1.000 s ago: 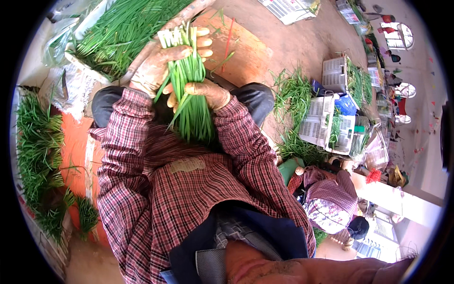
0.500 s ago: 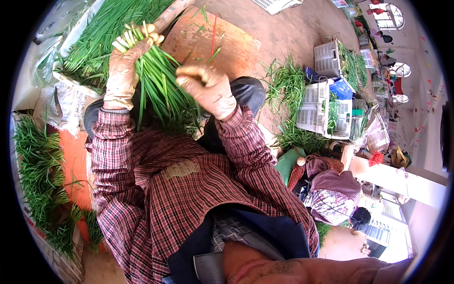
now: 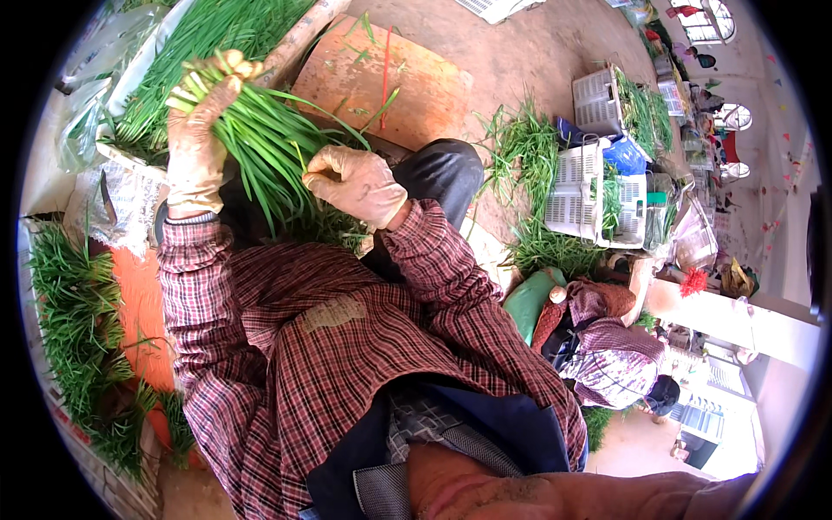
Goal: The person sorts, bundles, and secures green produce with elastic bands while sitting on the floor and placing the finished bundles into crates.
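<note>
A bunch of garlic chives [image 3: 264, 139], pale stem ends at the upper left and green leaves fanning down to the right, is gripped in my gloved left hand [image 3: 198, 130]. My fingers wrap round it just below the stem ends. Beside the hanging leaves is my gloved right hand [image 3: 355, 182], its thumb and fingers pinched together. A thin yellowish leaf blade [image 3: 301, 156] meets those fingertips. Behind my left hand lies a large heap of long green chives [image 3: 221, 39] in a pale-edged container.
A worn wooden board [image 3: 381, 82] with a red strip [image 3: 386, 78] lies ahead. Shorter chives [image 3: 74, 321] line the left side by an orange panel [image 3: 143, 321]. Loose greens [image 3: 529, 165] and white crates [image 3: 574, 195] stand right. Another person [image 3: 607, 351] bends over at the lower right.
My left hand has moved left and slightly down with the bunch. My right hand has shifted left and down, and its fingers are now pinched beside the leaves.
</note>
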A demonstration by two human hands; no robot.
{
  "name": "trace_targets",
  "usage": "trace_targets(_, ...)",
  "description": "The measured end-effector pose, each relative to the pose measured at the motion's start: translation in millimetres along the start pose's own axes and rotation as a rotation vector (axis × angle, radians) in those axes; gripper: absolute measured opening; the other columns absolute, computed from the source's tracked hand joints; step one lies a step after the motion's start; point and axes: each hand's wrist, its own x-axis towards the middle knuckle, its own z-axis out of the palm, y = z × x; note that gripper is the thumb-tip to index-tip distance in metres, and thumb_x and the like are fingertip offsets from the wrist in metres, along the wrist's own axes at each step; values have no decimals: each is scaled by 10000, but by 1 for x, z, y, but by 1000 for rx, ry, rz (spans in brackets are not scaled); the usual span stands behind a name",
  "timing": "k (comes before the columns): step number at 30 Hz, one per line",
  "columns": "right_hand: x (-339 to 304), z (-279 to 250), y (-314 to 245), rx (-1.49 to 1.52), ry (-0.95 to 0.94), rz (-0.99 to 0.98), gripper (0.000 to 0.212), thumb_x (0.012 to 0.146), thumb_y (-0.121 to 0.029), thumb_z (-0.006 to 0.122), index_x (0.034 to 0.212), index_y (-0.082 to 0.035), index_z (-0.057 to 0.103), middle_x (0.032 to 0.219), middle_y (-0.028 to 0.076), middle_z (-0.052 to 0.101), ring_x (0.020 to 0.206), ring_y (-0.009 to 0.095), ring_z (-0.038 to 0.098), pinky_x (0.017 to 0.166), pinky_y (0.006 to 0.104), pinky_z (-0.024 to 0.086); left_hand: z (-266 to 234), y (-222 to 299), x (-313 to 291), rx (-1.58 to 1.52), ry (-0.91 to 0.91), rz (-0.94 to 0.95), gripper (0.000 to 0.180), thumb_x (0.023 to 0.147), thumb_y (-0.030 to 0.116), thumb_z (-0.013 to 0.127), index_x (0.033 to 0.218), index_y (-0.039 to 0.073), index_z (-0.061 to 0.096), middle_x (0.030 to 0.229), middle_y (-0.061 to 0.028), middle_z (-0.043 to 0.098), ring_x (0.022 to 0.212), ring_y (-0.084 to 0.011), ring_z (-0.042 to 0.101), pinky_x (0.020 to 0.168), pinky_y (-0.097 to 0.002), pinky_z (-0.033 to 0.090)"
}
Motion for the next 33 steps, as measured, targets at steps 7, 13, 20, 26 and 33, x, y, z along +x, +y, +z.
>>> trace_targets(7,-30,-15,45,-540,-376,238,263,784,-333,566,880,-99,642,830,122,661,812,325,634,706,415,487,-39,20,14,-121,151,55,351,796,2,668,1129,-38,561,1048,-146,647,1054,-286,612,990,-411,463)
trace_targets(13,-48,-22,72,-660,-511,315,327,819,-374,568,990,-110,656,903,131,674,872,323,638,743,407,495,-87,39,27,-122,280,126,347,857,1,592,1192,-26,508,1131,-185,619,1137,-294,569,1038,-453,425)
trace_targets(20,-22,-36,11,-103,-63,-14,234,867,-152,640,1080,-55,646,940,98,672,834,184,656,740,288,514,-108,50,25,-293,318,183,281,904,10,523,1182,-25,514,1231,-190,560,1190,-307,516,1085,-495,352)
trace_targets(26,2,-30,-4,-174,191,-209,275,844,-212,635,1088,-87,649,985,117,662,917,280,633,799,345,503,-111,50,10,-443,187,138,209,906,113,551,1097,43,599,1133,-130,625,1117,-290,556,1038,-483,386)
trace_targets(33,10,-21,-20,-296,147,-312,318,823,-257,637,1106,-111,646,951,104,660,885,288,625,786,380,491,-91,43,0,-477,61,206,181,889,144,589,1057,75,587,1092,-89,595,1106,-285,508,1051,-488,346)
